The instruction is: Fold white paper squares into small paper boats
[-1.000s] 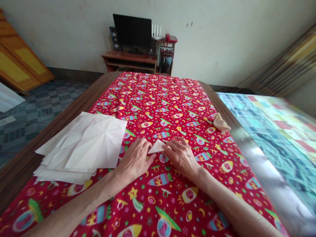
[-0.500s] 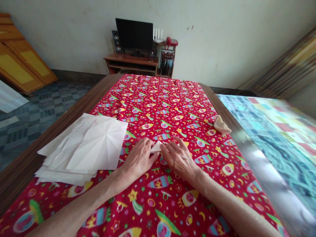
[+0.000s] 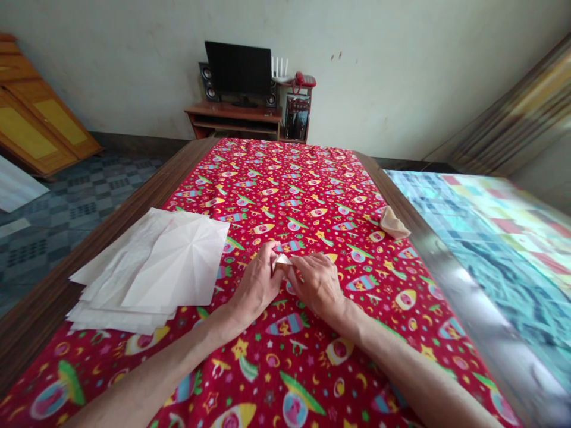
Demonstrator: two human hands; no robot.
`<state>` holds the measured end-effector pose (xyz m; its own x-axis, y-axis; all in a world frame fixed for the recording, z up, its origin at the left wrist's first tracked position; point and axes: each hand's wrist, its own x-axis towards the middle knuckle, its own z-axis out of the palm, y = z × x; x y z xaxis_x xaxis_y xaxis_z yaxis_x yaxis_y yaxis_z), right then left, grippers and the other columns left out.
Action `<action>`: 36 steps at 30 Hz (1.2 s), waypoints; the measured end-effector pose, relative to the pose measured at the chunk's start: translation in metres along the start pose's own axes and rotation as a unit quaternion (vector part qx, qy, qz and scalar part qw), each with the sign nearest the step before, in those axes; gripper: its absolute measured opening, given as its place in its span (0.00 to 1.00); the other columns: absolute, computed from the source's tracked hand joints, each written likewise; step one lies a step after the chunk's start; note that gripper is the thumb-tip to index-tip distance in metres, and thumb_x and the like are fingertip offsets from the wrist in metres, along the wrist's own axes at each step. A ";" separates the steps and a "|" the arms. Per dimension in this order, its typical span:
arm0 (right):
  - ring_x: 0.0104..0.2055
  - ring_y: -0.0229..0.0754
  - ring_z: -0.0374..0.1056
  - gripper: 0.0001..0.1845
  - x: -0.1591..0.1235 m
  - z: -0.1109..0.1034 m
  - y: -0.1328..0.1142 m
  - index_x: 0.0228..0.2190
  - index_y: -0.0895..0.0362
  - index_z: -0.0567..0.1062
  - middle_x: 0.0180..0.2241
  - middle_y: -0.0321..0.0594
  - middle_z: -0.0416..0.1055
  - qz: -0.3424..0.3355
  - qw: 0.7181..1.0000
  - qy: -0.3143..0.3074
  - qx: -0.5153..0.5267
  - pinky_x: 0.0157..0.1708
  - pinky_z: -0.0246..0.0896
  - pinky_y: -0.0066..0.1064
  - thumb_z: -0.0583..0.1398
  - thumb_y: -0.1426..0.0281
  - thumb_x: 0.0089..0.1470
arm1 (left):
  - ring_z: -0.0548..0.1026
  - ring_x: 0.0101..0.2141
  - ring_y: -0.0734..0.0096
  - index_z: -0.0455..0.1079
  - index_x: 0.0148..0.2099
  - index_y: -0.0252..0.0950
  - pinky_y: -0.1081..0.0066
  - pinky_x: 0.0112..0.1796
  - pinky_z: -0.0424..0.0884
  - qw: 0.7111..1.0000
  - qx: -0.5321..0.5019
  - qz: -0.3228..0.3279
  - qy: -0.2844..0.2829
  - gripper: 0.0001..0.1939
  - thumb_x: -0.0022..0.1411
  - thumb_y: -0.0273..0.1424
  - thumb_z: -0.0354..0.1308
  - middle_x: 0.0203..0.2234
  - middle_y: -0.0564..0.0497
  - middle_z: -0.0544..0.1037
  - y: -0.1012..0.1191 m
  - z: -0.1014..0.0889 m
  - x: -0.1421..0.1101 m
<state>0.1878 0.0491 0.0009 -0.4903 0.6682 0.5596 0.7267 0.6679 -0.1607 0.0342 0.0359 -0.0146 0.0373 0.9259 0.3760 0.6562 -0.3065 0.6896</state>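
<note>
My small folded white paper (image 3: pixel 282 260) at twelve o'clock, less visible than a second ago | left hand (image 3: pixel 259 279) turned more upright, right hand (image 3: pixel 319 280) closer | fingers of both curled in, pinching it | I judge: working the fold, not flattening

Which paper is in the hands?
The small white folded piece between left hand and right hand; the larger sheets lie piled at left, the beige piece at right.
</note>
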 end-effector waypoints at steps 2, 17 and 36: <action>0.26 0.36 0.65 0.07 -0.002 -0.002 -0.001 0.30 0.57 0.71 0.24 0.34 0.71 0.049 0.998 -0.029 0.039 0.31 0.52 0.28 0.55 0.72 0.58 | 0.73 0.31 0.71 0.58 0.52 0.35 0.71 0.34 0.70 1.000 0.010 0.025 0.010 0.20 0.57 0.21 0.53 0.30 0.52 0.72 -0.003 -0.001 0.001; 0.31 0.38 0.62 0.07 -0.014 -0.002 0.021 0.36 0.57 0.74 0.30 0.38 0.69 -0.051 0.994 -0.086 -0.049 0.25 0.52 0.28 0.56 0.75 0.57 | 0.72 0.38 0.71 0.66 0.42 0.37 0.70 0.41 0.71 0.979 0.099 0.151 -0.090 0.08 0.64 0.20 0.50 0.37 0.51 0.70 -0.009 -0.013 -0.002; 0.39 0.43 0.60 0.17 -0.013 -0.003 0.029 0.50 0.58 0.67 0.39 0.43 0.66 -0.135 0.976 -0.165 -0.036 0.34 0.59 0.33 0.56 0.75 0.58 | 0.70 0.44 0.63 0.64 0.54 0.33 0.63 0.47 0.69 0.913 0.279 0.222 -0.197 0.16 0.65 0.21 0.47 0.43 0.46 0.72 0.001 -0.033 -0.014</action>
<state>0.2164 0.0591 -0.0087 -0.7885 0.5476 0.2800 0.5751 0.8178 0.0203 0.0098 0.0152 0.0014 0.5897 0.7787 0.2144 0.7881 -0.6128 0.0581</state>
